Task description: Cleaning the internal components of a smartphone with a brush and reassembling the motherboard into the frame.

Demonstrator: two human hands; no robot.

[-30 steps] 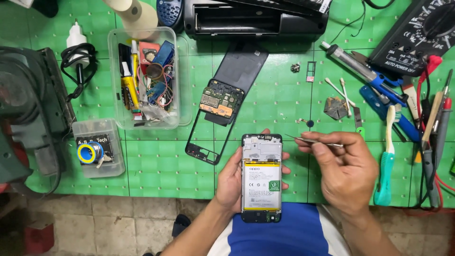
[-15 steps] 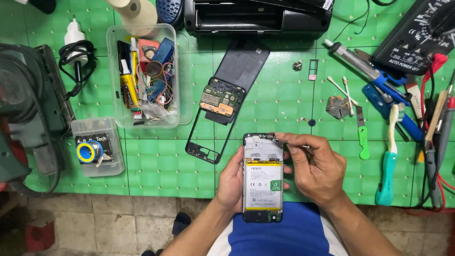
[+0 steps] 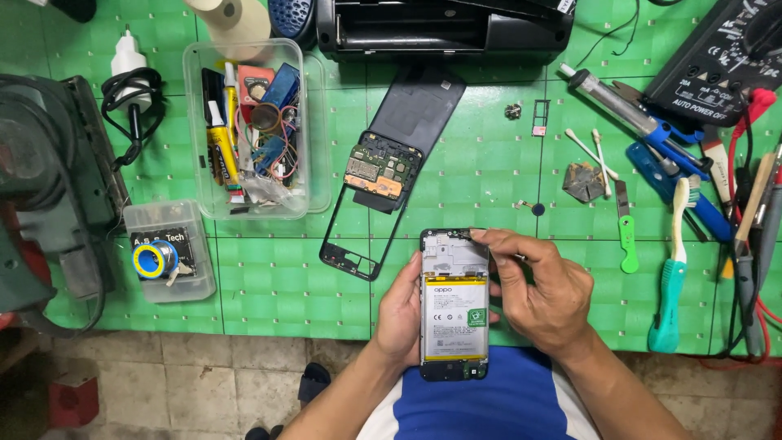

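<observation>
Two hands meet over the green counter's (image 3: 269,285) near edge: the left hand (image 3: 401,314) grips the opened phone (image 3: 454,305) along its side, battery up, while the right hand (image 3: 544,293), beside it, pinches thin tweezers (image 3: 519,257) at the phone's top corner, below the phone frame (image 3: 358,236).

Bright, even light falls from above on the green worktop (image 3: 269,285), leaving only short, soft shadows under things. The opened phone (image 3: 454,305) near the bottom centre is sharp, its pale battery faintly glossy. Left of the phone, the dark machine (image 3: 41,187) at the frame's edge looks dimmer and slightly stretched.
</observation>
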